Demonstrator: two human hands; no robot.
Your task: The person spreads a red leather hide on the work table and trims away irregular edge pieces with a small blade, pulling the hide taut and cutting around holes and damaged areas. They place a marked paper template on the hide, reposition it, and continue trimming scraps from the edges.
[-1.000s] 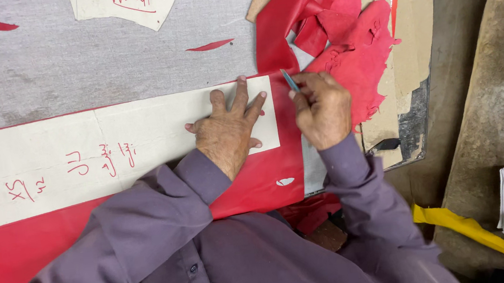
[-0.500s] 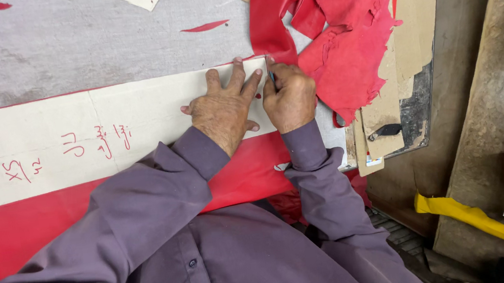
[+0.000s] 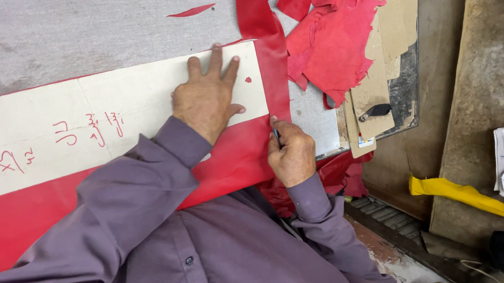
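A long cream card template (image 3: 74,133) with red handwriting lies on a sheet of red leather (image 3: 241,158) on the grey worktable (image 3: 63,36). My left hand (image 3: 206,96) presses flat on the template's right end, fingers spread. My right hand (image 3: 291,153) is closed around a thin blue-tipped tool (image 3: 276,134), its tip against the red leather just below the template's lower right corner. Purple sleeves cover both arms.
Red leather scraps (image 3: 328,31) are heaped at the table's right end over brown cardboard pieces (image 3: 378,83). A small red sliver (image 3: 190,11) lies on the grey surface. Yellow material (image 3: 461,197) and papers sit on the floor at the right.
My right hand has slid the tool down along the template's right end toward me, from the top corner to below the lower corner. My left hand stays pressed on the template.
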